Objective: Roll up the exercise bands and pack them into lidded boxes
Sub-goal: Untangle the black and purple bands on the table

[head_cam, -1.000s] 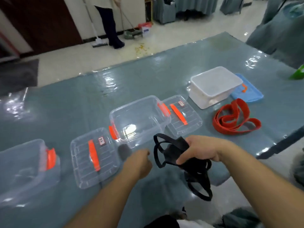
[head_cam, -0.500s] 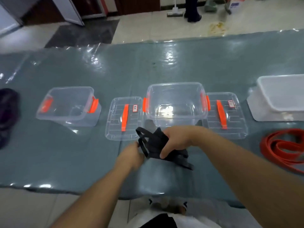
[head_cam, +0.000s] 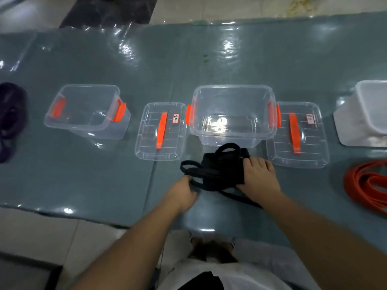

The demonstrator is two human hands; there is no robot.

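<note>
A black exercise band [head_cam: 217, 168] lies bunched in loops on the table in front of the middle clear box [head_cam: 232, 114]. My right hand [head_cam: 258, 178] grips the right side of the bundle. My left hand [head_cam: 184, 193] pinches a loop at its left end. Two clear lids with orange handles lie flat, one [head_cam: 160, 130] left of that box, the other [head_cam: 297, 132] right of it. A second clear box [head_cam: 85, 110] stands open further left. A red band [head_cam: 368, 185] lies coiled at the right edge. A purple band [head_cam: 10, 118] sits at the far left.
A white box [head_cam: 368, 114] stands at the far right. The table [head_cam: 83, 181] has a glossy grey-green cover; its near edge runs just in front of my body. Tiled floor shows beyond the far edge.
The view has tilted down onto the table. The black band has come down from mid-air onto the table, and my left hand has moved in and taken hold of its loop.
</note>
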